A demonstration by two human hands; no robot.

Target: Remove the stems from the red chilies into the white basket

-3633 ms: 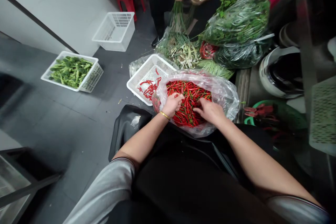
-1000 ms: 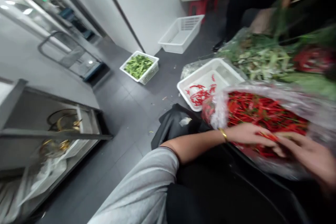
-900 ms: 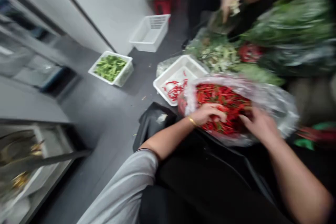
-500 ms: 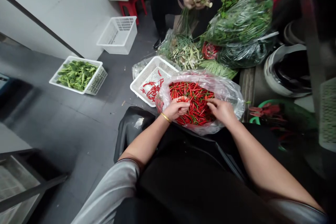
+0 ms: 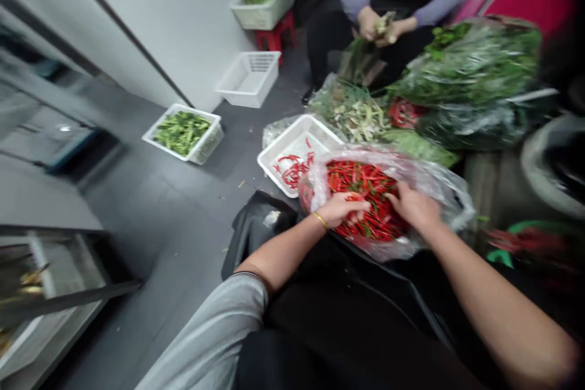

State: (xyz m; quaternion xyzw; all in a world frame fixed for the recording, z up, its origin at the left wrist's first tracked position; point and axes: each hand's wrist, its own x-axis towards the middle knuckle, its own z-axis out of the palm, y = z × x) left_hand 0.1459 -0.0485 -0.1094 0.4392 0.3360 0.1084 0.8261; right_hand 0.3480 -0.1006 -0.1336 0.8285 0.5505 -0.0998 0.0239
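Note:
In my lap area a clear plastic bag (image 5: pixel 450 189) lies wide open, full of red chili peppers (image 5: pixel 365 177) with green stems. Over the bag's left part is my left hand (image 5: pixel 345 210), a gold bangle at its wrist. Its fingers are curled closed, with red peppers showing in the palm. My right hand (image 5: pixel 415 207) reaches into the right side of the heap, thumb and forefinger apart at the peppers. Its other fingers are hidden. A white basket (image 5: pixel 272 161) just left of the bag holds some loose red chilies (image 5: pixel 295 170).
A basket of green vegetables (image 5: pixel 183 134) and another white basket (image 5: pixel 247 97) stand on the floor to the left. Opposite, a person's hands (image 5: pixel 377 27) hold stalks above a pile of trimmings (image 5: pixel 361 119). Bagged greens (image 5: pixel 484 67) and a white bucket (image 5: pixel 532 161) are on the right.
The view has swung left, so everything sits farther right and lower. My right hand's thumb and forefinger have parted at the heap. My left hand stays closed over the peppers.

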